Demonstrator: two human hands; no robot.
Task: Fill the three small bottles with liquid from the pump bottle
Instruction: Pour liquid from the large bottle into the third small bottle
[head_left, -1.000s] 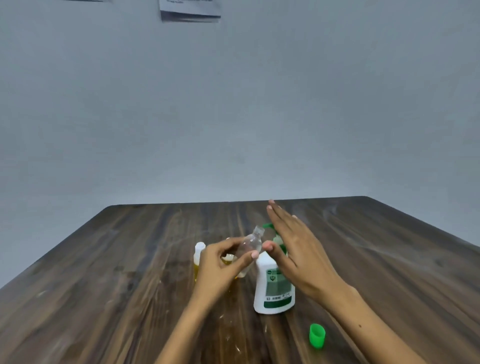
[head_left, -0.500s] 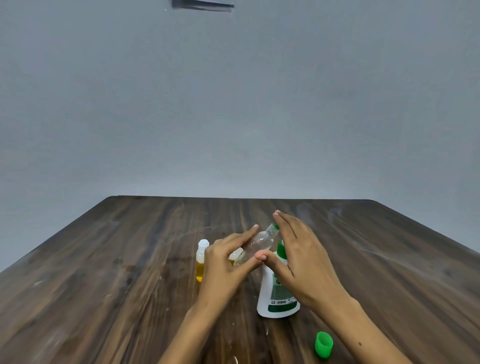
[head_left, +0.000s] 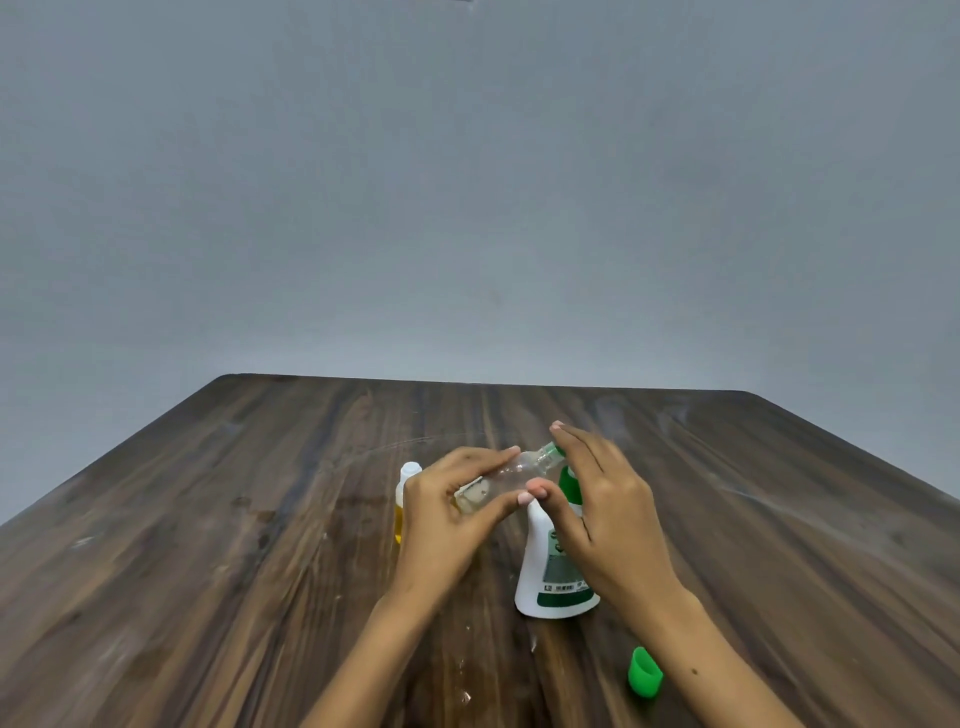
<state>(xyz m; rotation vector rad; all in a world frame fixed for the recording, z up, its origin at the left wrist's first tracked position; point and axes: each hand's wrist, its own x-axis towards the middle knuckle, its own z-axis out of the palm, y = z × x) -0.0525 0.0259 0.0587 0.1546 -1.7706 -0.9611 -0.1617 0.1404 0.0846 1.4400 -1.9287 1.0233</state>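
A white pump bottle (head_left: 550, 571) with a green label and green pump stands mid-table. My right hand (head_left: 605, 512) lies over its pump head with fingers straight, hiding most of the pump. My left hand (head_left: 447, 514) grips a small clear bottle (head_left: 511, 475), tilted with its open neck against the green nozzle. Behind my left hand stands a small bottle (head_left: 405, 499) with yellow liquid and a white cap. A third small bottle is not visible.
A green cap (head_left: 644, 671) lies on the dark wooden table (head_left: 208, 545) near my right forearm. A grey wall rises behind the table's far edge. Small specks and drops mark the wood in front of the pump bottle.
My right hand has come down from above the pump onto its head. The clear bottle's neck has moved up to the nozzle. The camera has tilted down a little.
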